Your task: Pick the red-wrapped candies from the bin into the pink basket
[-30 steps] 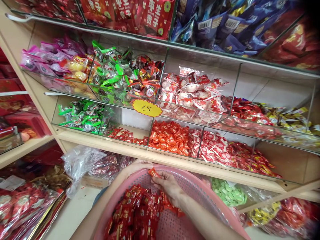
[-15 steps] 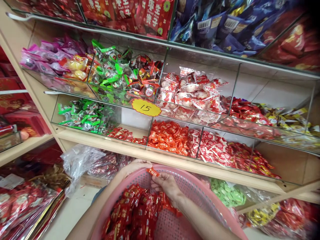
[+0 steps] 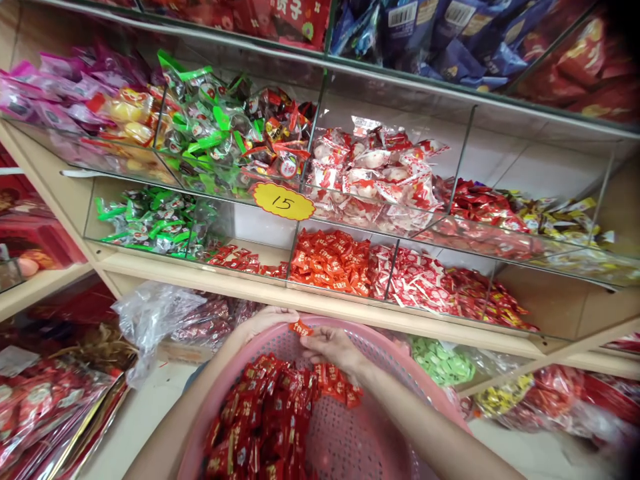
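Observation:
A pink perforated plastic basket is below me, in front of the shelves. My left hand is closed over its far rim. With thumb and fingers, my right hand pinches a small orange-red wrapped candy above the basket's far side, close to the left fingertips. Dark red wrapped candies are heaped in the left half of the basket. A smaller group of orange-red candies lies beneath my right hand.
Ahead, a wooden shelf edge carries glass bins. One bin holds orange-red candies, another pink-and-white candies. A yellow price tag reads 15. Clear plastic bags and a green bag of candies sit under the shelf.
The view has shifted slightly, with the shelves now higher and further left. My right hand still pinches the orange-red candy, and more of the orange-red group in the basket shows.

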### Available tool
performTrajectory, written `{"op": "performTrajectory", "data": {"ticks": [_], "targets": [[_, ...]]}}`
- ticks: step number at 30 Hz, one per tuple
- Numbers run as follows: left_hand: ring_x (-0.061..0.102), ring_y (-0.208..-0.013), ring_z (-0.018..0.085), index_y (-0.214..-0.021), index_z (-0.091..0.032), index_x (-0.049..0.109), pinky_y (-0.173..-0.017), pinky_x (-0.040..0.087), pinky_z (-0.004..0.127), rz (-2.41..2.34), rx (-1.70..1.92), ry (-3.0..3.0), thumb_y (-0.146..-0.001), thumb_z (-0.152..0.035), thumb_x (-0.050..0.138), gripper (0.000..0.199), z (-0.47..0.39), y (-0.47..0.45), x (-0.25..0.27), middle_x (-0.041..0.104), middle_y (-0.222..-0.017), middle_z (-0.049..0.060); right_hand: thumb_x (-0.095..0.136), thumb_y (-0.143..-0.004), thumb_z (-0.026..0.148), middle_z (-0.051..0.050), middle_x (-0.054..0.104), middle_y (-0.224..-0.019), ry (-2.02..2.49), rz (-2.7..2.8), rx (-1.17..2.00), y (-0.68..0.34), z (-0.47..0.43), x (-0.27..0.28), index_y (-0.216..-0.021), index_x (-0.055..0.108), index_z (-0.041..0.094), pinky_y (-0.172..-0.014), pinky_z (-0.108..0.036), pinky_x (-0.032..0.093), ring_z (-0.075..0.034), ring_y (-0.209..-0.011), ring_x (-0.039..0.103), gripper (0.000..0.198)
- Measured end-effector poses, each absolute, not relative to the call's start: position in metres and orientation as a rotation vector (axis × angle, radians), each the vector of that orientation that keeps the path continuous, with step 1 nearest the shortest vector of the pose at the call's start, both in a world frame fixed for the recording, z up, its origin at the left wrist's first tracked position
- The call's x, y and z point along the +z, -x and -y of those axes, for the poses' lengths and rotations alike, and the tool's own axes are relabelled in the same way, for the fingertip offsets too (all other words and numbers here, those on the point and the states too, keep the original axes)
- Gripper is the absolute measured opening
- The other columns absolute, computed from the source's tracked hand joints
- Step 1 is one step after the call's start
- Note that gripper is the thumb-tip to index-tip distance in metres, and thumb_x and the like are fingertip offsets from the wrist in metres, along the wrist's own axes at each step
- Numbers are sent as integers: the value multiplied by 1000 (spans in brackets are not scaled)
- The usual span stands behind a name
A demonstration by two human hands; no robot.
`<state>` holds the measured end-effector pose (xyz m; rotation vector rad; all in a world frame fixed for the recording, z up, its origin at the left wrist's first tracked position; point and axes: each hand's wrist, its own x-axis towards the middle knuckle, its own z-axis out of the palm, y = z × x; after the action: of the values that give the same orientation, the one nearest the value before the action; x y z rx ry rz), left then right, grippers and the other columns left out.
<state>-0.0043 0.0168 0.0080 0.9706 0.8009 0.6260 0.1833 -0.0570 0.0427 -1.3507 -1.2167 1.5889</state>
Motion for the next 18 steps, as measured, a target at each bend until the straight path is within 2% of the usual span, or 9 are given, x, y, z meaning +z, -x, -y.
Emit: {"op": "performTrajectory", "data": {"ticks": [3,7,10,13,18], "targets": [[53,-62,11,-81,-5,61,-65,41,24,-770,606,-1029,-68,-31,71,30,-18,4,7,59,-75,6,75,-64,40,-3,67,-77,1348,1140,1641,-175,51,45,-83,62,17,-62,-25,50,-13,-64,65,33],[56,-69,11,-85,-5,63,-69,42,23,-729,608,-1099,-73,-31,68,29,-20,4,4,61,-83,8,74,-65,43,-1,66,-73,1373,1162,1605,-173,45,40,-81,61,16,-61,-23,51,-12,-62,65,35],[57,-79,13,-94,-5,63,-77,43,25,-825,629,-1137,-71,-34,69,38,-19,5,5,61,-96,11,72,-67,41,1,65,-65,1429,1262,1524,-192,50,37,-79,63,15,-58,-22,49,-11,-57,62,30],[58,-82,16,-102,-4,61,-78,44,28,-867,645,-1154,-72,-39,67,47,-15,6,9,59,-104,14,68,-70,37,2,63,-59,1506,1430,1392,-225,61,37,-80,67,16,-55,-23,46,-12,-54,58,23],[58,-82,16,-100,-4,63,-80,44,27,-878,640,-1087,-69,-39,69,47,-10,5,16,59,-107,14,65,-70,23,-2,68,-74,1624,1722,1056,-271,84,42,-77,68,20,-64,-26,45,-19,-72,61,9]]}}
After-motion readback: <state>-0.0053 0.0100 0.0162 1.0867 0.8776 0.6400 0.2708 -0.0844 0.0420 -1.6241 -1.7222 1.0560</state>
